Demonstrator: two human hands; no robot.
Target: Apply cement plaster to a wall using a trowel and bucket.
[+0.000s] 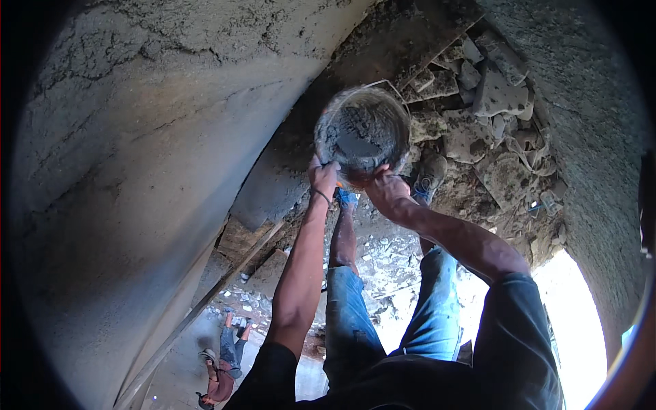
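Item held: 1 round, mortar-smeared bucket with a thin wire handle. Its outer wall is mostly hidden by the hands and the viewing angle, so any label or lettering on it cannot be told; a small orange patch shows below the near rim.

Position relative to fingers: the bucket lies directly beyond both hands, its open mouth facing the camera. The left hand is at the near-left of the rim, fingers closed on the edge with the thumb on top. The right hand is at the near-right, fingers closed over the edge. The 2 hands are apart, with a short section of rim between them. The fingertips beneath the rim are hidden. The wire handle stands at the far-right side, clear of both hands.

Contents: wet grey mortar, below rim level. Whether the bucket base touches any support cannot be told.

Surroundings: broken grey masonry rubble lies to the right of the bucket. A rough grey plastered wall rises on the left. A long, narrow wooden strip runs diagonally at lower left. Beyond it, 1 co-worker in a reddish top is visible.
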